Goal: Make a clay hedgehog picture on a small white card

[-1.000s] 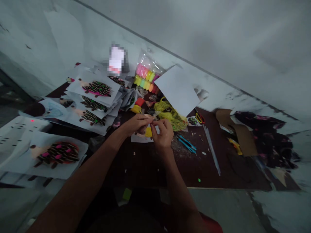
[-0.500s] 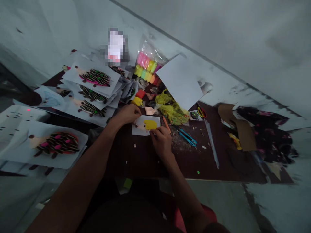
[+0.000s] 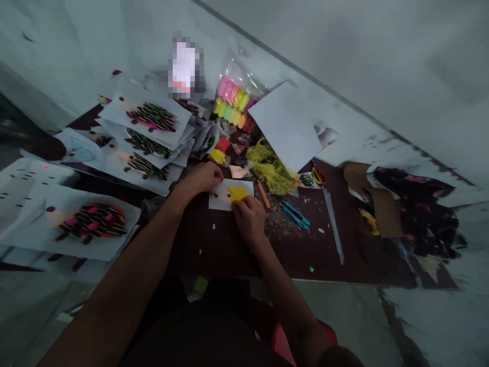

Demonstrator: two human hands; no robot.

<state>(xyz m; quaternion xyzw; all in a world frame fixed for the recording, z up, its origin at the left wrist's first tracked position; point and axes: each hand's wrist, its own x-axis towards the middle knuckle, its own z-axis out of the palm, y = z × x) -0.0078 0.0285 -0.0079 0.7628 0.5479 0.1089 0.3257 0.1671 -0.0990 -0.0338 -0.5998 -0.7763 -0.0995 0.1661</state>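
Observation:
A small white sheet of paper (image 3: 218, 205) lies on the dark table in front of me, with a hedgehog figure with a pale face on it. Yellow modelling clay (image 3: 239, 192) covers the figure's body as a flat patch. My left hand (image 3: 202, 177) is closed, its bent fingers at the sheet's upper left corner. At the lower edge of the yellow patch, my right hand (image 3: 250, 218) has its fingers curled and pressed together on the clay; the fingertips are partly hidden. Beyond the sheet are a pale pink clay piece (image 3: 237, 172) and a yellow clay lump (image 3: 217, 156).
Stacked hedgehog pictures (image 3: 153, 117) stand at the left. Behind are a bag of coloured clay (image 3: 233, 104), a yellow plastic bag (image 3: 273, 171) and a large white sheet (image 3: 286, 127). To the right lie an orange stick (image 3: 263, 193), blue snips (image 3: 294, 214), scissors (image 3: 319, 175) and clear sticks (image 3: 333, 224).
My right hand has shifted slightly left along the lower edge of the yellow clay. My left hand stays at the sheet's corner. The whole view has moved a little.

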